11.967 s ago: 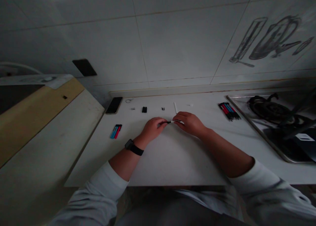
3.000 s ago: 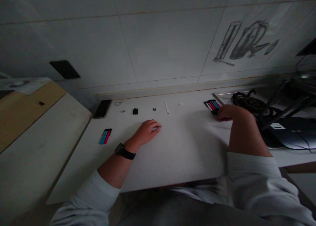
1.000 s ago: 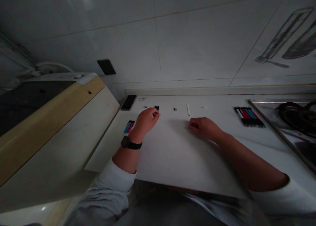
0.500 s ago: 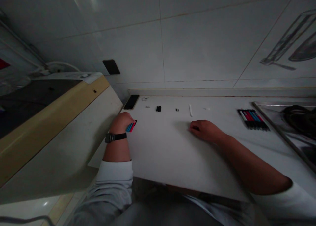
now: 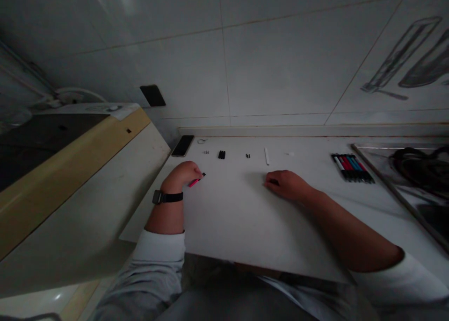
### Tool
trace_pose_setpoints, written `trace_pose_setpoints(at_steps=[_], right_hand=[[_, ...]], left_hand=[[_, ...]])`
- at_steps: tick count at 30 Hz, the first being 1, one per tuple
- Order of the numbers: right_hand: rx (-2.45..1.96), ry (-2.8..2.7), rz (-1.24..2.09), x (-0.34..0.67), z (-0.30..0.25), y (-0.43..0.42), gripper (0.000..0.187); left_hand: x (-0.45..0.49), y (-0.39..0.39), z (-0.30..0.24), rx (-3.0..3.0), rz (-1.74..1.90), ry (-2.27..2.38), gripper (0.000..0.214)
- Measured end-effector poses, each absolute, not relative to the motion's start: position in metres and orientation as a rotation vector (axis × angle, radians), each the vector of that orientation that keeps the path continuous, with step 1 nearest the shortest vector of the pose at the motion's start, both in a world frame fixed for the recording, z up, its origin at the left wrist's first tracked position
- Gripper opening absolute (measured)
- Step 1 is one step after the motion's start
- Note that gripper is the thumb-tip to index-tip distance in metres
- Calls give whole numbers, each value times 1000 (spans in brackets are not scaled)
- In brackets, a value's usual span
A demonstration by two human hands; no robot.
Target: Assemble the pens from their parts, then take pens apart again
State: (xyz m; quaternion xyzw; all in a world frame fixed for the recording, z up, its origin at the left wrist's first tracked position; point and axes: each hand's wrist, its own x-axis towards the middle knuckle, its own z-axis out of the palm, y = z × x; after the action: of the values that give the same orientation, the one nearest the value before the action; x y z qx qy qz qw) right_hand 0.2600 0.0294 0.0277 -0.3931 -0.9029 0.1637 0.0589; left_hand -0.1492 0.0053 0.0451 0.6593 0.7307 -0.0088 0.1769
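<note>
In front of the smartphone, left hand pinches red pen barrel, best gripped mid-length; right hand curled, contents unclear.

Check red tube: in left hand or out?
In. The left hand pinches the red tube; its red and black ends stick out. Lifted or resting: cannot tell.

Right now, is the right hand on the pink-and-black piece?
No, the left hand holds the pink-and-black piece, and the right hand is well apart from it.
</note>
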Motion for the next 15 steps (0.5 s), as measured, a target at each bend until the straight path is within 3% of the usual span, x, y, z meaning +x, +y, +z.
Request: trace_pose_setpoints(at_steps=[7,12,15], right_hand=[[-1170,-2704,478,259,24,29,23],[-1049,-2614,543,248,21,21,31],[-941,-2620,548,240,18,16,27]], left_hand=[[-57,1,27,2408,353,1464,10],[-15,-11,29,2508,470,1256,9],[-6,-15,31,2548,561,1170,8]])
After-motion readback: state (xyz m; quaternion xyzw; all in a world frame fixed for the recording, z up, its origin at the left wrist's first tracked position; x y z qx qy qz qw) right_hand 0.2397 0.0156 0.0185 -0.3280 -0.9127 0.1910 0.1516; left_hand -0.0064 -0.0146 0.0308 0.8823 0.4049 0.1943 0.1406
